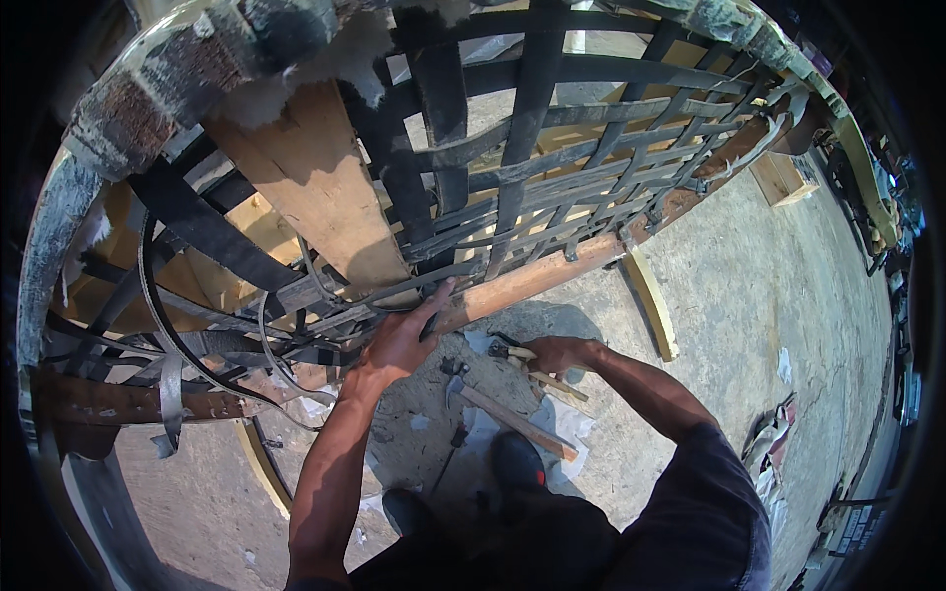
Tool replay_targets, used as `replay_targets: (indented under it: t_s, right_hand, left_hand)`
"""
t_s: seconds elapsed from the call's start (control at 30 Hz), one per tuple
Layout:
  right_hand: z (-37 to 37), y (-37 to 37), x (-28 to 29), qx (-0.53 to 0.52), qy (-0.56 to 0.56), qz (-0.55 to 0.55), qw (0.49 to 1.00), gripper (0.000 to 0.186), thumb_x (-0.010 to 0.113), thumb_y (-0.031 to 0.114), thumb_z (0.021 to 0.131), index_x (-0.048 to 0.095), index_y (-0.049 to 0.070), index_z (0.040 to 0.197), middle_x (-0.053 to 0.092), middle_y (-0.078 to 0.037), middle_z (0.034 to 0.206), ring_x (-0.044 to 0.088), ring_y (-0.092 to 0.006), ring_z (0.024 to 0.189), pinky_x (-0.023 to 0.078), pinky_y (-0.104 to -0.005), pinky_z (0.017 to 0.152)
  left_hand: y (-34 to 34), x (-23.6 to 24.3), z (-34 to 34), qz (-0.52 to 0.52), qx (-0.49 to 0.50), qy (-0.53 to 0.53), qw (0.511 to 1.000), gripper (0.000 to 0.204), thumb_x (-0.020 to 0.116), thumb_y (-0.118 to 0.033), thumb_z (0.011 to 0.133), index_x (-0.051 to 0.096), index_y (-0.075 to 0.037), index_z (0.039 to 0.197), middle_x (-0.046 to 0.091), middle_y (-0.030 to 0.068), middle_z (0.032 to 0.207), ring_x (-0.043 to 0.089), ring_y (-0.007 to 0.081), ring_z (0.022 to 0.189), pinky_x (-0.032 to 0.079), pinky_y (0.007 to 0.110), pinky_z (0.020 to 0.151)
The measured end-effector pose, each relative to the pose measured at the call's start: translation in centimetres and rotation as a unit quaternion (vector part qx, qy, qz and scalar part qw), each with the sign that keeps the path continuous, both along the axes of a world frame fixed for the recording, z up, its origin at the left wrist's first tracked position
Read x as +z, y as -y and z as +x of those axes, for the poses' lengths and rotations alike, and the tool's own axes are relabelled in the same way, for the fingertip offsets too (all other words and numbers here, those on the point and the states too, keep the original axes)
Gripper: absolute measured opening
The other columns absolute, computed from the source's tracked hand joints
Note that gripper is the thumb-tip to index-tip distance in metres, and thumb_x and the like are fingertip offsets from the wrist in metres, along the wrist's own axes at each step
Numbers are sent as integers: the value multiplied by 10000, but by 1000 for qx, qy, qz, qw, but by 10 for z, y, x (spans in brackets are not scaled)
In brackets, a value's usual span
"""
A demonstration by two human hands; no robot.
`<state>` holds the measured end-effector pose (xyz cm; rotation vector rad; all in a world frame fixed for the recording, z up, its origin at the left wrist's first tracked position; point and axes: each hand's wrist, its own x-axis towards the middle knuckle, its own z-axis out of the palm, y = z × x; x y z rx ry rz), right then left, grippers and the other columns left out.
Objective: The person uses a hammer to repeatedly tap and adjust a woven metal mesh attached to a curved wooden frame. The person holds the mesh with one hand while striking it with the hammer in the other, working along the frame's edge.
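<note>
Over the concrete floor [788,266] spread a frame laced with black webbing [535,84], its wooden rail [542,277] touched by the left hand [399,345], while, well apart near a hammer [514,420], the right hand [560,355] met a smaller tool [508,349], its grip unclear.

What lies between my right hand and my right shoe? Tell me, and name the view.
In the head view: a slim wooden stick close by the right hand, then a wooden-handled hammer, nearer the right shoe.
</note>
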<state>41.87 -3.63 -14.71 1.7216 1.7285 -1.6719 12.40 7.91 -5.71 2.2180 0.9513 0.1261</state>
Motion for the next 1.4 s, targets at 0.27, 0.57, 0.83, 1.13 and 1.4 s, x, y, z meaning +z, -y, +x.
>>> replay_targets:
  t_s: [0.27, 0.57, 0.83, 1.13, 1.4]
  right_hand:
    - [34, -62, -11, -164, -175, -131, 962, 502, 667, 342, 997, 544, 34, 1374, 752, -153, 1095, 766, -265, 954, 668, -413, 748]
    - [30, -78, -7, -201, -130, -119, 964, 549, 718, 439, 955, 589, 15, 1279, 727, -137, 967, 744, -267, 793, 654, -428, 660]
    - [21, -52, -8, -291, -176, -87, 936, 435, 752, 521, 897, 691, 101, 987, 686, -45, 804, 652, -167, 652, 574, -364, 613]
    - [-24, -28, -21, -159, 39, 153, 974, 353, 564, 303, 1017, 548, 57, 1270, 719, -253, 907, 740, -381, 812, 586, -496, 671]
    - [-15, -84, 35, -40, 99, 4, 994, 336, 508, 190, 998, 562, 17, 1281, 755, -165, 1000, 773, -260, 806, 639, -364, 635]
  left_hand:
    - [2, -4, -5, 49, -13, 73, 996, 883, 728, -50, 894, 313, -332, 1621, 632, 225, 1383, 577, 458, 1285, 497, 495, 1073]
    - [1, -11, -7, 84, -9, 63, 994, 900, 715, -37, 892, 296, -352, 1623, 614, 252, 1391, 584, 457, 1280, 506, 492, 1077]
    - [-1, -1, -7, -1, 3, 36, 999, 903, 720, -39, 891, 299, -362, 1622, 594, 211, 1443, 562, 425, 1328, 480, 474, 1118]
    - [-6, -7, -6, 15, -6, 57, 998, 906, 723, -27, 887, 304, -350, 1622, 588, 247, 1431, 561, 448, 1316, 492, 472, 1099]
    - [-1, -15, -10, 76, -16, 93, 993, 891, 719, -19, 881, 324, -328, 1617, 582, 264, 1427, 553, 452, 1318, 499, 481, 1083]
